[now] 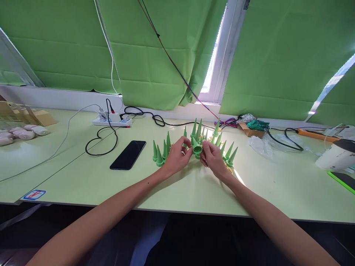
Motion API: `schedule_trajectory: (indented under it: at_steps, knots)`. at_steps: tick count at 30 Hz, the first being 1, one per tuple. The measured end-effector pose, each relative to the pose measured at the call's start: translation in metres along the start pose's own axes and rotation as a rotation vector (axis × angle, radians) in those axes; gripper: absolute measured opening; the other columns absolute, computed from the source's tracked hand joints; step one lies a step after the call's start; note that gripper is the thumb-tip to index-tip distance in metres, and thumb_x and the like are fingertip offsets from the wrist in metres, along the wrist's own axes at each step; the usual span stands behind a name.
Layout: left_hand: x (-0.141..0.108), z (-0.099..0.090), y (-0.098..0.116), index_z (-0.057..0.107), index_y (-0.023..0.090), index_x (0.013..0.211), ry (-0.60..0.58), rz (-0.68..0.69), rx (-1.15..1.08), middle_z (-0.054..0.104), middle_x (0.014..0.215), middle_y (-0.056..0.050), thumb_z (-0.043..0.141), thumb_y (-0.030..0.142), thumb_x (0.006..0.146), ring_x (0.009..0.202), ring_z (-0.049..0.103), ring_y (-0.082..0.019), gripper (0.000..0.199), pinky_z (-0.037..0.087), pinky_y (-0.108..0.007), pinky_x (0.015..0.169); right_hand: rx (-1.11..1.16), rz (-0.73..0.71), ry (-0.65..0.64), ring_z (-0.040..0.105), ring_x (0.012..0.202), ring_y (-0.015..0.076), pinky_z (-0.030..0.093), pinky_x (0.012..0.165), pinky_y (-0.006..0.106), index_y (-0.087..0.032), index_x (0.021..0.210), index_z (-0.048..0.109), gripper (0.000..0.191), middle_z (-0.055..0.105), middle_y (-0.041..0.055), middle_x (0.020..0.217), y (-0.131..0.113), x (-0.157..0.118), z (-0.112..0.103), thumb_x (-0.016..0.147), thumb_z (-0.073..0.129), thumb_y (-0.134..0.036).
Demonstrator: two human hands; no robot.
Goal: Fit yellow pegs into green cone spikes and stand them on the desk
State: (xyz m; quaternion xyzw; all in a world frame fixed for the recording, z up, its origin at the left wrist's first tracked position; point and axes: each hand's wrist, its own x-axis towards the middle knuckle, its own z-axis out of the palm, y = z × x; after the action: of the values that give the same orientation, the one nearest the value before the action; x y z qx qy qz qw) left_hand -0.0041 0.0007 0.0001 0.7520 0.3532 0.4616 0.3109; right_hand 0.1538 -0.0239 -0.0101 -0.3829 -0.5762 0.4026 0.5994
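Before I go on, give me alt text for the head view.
A person's left hand and right hand hold a green cone between them, its open end showing, above a pale table. More green cones stand behind and beside the hands; a black phone lies to their left.

Your bare left forearm (130, 196), marked by a small dark spot (148, 183) short of the wrist, and your bare right forearm (266, 212) angle inward from the lower corners, converging at center. Your left hand (178, 154) arches, index finger and thumb bent toward each other; your right hand (214, 157) faces it closely, thumb and index finger pinched, the remaining fingers curled beneath.
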Motion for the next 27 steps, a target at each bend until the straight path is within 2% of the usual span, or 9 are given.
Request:
schedule_trajectory:
  at_steps: [5, 9, 17, 27]
  knots:
    - [0.0025, 0.0004, 0.0008, 0.046, 0.02, 0.081, -0.135, -0.195, -0.23, 0.05, 0.055, 0.004, 0.04, 0.058, 0.096, 0.041, 0.044, -0.009, 0.042, 0.033, -0.021, 0.039, -0.005, -0.018, -0.001, 0.035, 0.038, 0.0065, 0.029, 0.034, 0.022, -0.022, 0.067, 0.04, 0.047, 0.038, -0.0076, 0.053, 0.0016, 0.0007, -0.0002, 0.092, 0.053, -0.06]
    - [0.0029, 0.0003, 0.0022, 0.048, 0.019, 0.082, -0.278, -0.286, -0.356, 0.054, 0.054, 0.002, 0.041, 0.066, 0.092, 0.042, 0.05, -0.011, 0.049, 0.035, -0.022, 0.038, -0.022, -0.04, -0.025, 0.037, 0.037, 0.0068, 0.029, 0.034, 0.023, -0.022, 0.067, 0.042, 0.046, 0.039, -0.0076, 0.052, 0.0023, 0.001, -0.0006, 0.092, 0.052, -0.059]
    - [0.003, -0.0006, 0.0013, 0.052, 0.018, 0.089, -0.3, -0.265, -0.354, 0.055, 0.057, 0.002, 0.047, 0.065, 0.091, 0.043, 0.051, -0.01, 0.047, 0.036, -0.02, 0.038, -0.007, -0.01, -0.078, 0.036, 0.037, 0.0073, 0.032, 0.035, 0.024, -0.022, 0.07, 0.042, 0.045, 0.041, -0.0075, 0.052, 0.0061, 0.0017, -0.0031, 0.094, 0.049, -0.06]
    - [0.0027, -0.002, -0.0002, 0.041, 0.02, 0.075, -0.266, -0.172, -0.272, 0.048, 0.053, 0.005, 0.052, 0.058, 0.091, 0.04, 0.05, -0.009, 0.043, 0.034, -0.021, 0.038, -0.027, 0.025, -0.097, 0.034, 0.035, 0.0081, 0.031, 0.035, 0.024, -0.024, 0.071, 0.038, 0.045, 0.036, -0.0087, 0.049, 0.0092, 0.0025, -0.0036, 0.093, 0.049, -0.061]
